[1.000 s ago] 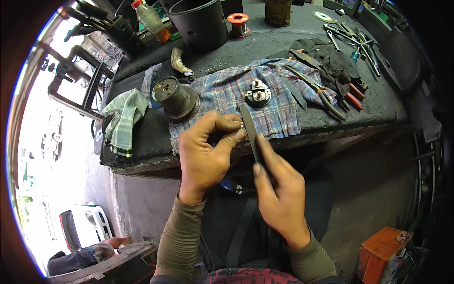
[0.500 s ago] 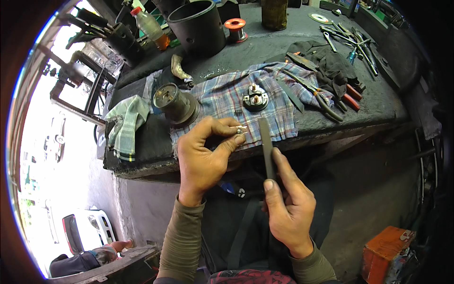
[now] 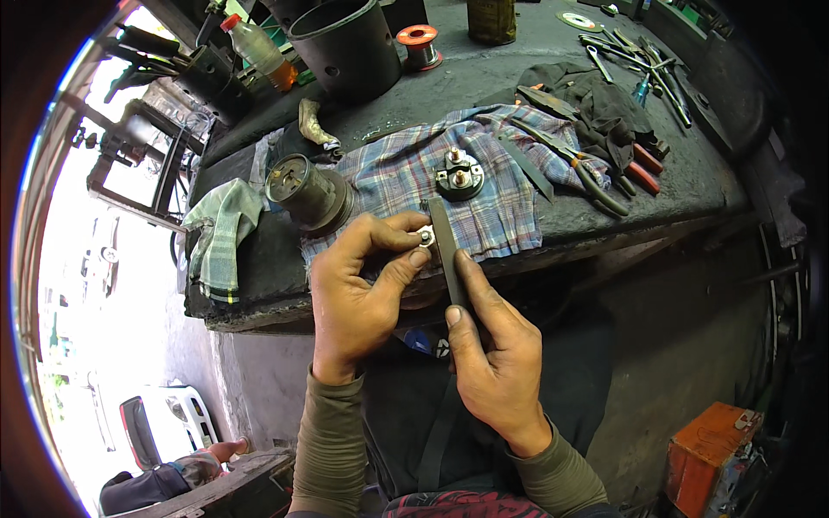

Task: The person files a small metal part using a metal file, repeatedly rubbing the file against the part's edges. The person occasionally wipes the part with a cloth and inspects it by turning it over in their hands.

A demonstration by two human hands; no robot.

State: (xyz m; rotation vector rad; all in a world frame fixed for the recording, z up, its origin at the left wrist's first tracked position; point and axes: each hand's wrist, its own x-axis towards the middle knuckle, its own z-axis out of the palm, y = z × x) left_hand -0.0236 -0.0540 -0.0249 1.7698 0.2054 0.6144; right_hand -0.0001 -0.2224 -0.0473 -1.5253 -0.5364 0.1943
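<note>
Between thumb and index finger, my left hand (image 3: 361,274) pinches a small pale metal part (image 3: 426,236) with a round centre. My right hand (image 3: 496,350) grips a flat grey file (image 3: 446,250), whose upper end points away from me and lies right beside the small part; whether they touch I cannot tell. Beyond both hands, a checked cloth (image 3: 389,168) is spread on the dark workbench. A black round terminal cap (image 3: 459,175) with two copper-coloured studs stands on it. To its left rests a dull metal cylinder housing (image 3: 302,194). A small dark spring (image 3: 424,205) shows partly behind the file's tip.
Pliers (image 3: 577,168) and a dark rag (image 3: 596,104) lie to the right, more hand tools (image 3: 648,69) behind them. Farther back stand a black pot (image 3: 350,56), a solder spool (image 3: 420,47) and a plastic bottle (image 3: 259,52). An orange box (image 3: 712,457) sits low at the right.
My right hand has moved left with the file, bringing it up beside the small part. My left hand has shifted slightly left, and the small part now shows more of its face.
</note>
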